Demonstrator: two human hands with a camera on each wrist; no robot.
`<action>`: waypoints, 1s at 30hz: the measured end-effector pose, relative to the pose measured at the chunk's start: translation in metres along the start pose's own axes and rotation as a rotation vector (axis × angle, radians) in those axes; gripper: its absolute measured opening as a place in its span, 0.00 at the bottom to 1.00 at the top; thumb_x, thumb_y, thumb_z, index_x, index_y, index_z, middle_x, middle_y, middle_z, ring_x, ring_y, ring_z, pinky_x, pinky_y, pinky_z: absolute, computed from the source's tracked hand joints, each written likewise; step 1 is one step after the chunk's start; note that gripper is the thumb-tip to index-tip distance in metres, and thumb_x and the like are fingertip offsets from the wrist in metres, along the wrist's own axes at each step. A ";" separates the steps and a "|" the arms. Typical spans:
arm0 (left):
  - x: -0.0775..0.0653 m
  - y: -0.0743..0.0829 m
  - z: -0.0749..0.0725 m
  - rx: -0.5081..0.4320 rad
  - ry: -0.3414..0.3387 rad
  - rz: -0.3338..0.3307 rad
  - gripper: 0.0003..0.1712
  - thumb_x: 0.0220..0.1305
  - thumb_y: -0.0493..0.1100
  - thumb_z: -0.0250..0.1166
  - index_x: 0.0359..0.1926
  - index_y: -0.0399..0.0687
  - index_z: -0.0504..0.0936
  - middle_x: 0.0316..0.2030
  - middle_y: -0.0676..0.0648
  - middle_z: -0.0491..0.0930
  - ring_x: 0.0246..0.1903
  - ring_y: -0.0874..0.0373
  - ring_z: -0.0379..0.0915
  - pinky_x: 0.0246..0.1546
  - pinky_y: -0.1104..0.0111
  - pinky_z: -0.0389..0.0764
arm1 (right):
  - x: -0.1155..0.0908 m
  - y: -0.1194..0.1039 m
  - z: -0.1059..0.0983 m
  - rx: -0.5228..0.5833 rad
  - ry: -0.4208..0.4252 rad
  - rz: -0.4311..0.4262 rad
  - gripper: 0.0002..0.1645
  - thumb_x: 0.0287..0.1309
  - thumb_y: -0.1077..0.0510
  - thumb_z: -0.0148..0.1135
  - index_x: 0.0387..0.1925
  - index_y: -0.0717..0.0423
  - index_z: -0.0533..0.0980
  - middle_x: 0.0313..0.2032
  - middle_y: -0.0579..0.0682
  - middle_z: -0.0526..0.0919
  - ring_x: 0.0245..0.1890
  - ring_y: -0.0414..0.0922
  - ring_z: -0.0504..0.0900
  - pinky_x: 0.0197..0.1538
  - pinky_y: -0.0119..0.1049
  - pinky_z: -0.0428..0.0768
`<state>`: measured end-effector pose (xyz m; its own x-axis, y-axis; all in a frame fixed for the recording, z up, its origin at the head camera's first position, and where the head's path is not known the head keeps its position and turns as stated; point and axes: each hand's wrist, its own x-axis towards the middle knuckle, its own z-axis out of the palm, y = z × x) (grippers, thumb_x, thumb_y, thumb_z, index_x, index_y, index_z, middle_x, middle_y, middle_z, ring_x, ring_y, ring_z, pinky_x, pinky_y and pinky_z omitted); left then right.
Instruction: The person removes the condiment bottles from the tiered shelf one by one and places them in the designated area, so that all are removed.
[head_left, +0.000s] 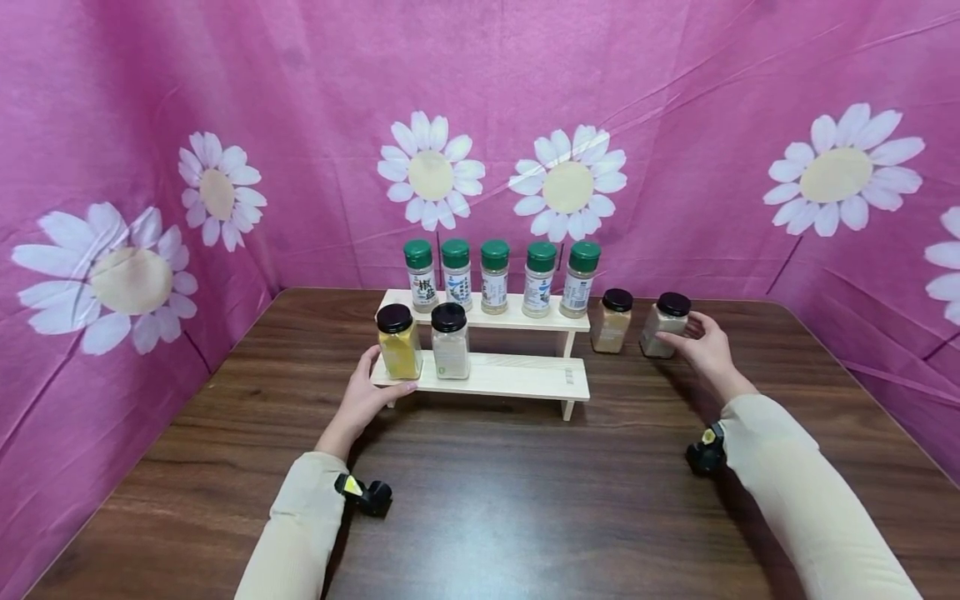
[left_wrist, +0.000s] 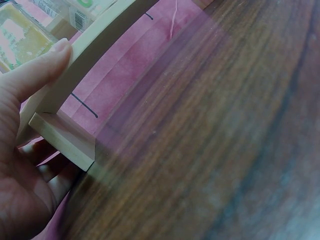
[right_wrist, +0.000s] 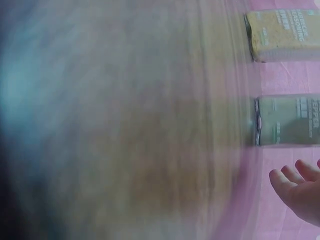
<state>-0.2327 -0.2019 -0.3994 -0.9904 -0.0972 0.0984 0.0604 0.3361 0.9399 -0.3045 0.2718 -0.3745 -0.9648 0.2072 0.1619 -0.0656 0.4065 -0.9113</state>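
My left hand point(head_left: 363, 402) holds the left end of a light wooden two-tier rack point(head_left: 517, 375), its thumb at the lower shelf's front edge and fingers round the end, as the left wrist view shows. On that shelf stand a yellow spice jar point(head_left: 401, 354) beside the thumb and a pale spice jar point(head_left: 451, 354), both black-lidded. My right hand point(head_left: 711, 357) is beside a black-lidded pepper jar point(head_left: 660, 322) standing on the table. In the right wrist view its fingers point(right_wrist: 292, 180) are spread loosely, a gap between them and the pepper jar point(right_wrist: 287, 120).
A black-lidded barbecue seasoning jar point(head_left: 611, 327) stands between the rack and the pepper jar. Several green-capped shakers point(head_left: 494, 287) line the upper shelf. The dark wood table point(head_left: 525, 492) meets a pink flowered curtain point(head_left: 322, 167) behind.
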 end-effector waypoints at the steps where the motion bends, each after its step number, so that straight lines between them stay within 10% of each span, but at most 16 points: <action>1: 0.000 0.000 0.000 -0.001 0.000 0.001 0.50 0.38 0.42 0.72 0.60 0.42 0.52 0.58 0.40 0.55 0.57 0.53 0.48 0.56 0.61 0.49 | -0.001 0.000 -0.002 0.009 -0.008 0.005 0.43 0.47 0.57 0.62 0.59 0.71 0.51 0.54 0.68 0.61 0.52 0.54 0.63 0.51 0.33 0.64; 30: -0.001 0.000 0.000 0.009 -0.009 -0.014 0.50 0.39 0.43 0.72 0.61 0.42 0.52 0.59 0.40 0.53 0.58 0.51 0.46 0.56 0.60 0.48 | -0.040 0.001 -0.022 0.011 -0.094 -0.012 0.43 0.50 0.54 0.60 0.60 0.68 0.50 0.55 0.68 0.59 0.53 0.56 0.62 0.37 0.19 0.68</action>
<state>-0.2319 -0.2017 -0.3997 -0.9922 -0.0939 0.0826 0.0456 0.3429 0.9383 -0.2603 0.2835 -0.3734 -0.9836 0.1179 0.1367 -0.0791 0.3988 -0.9136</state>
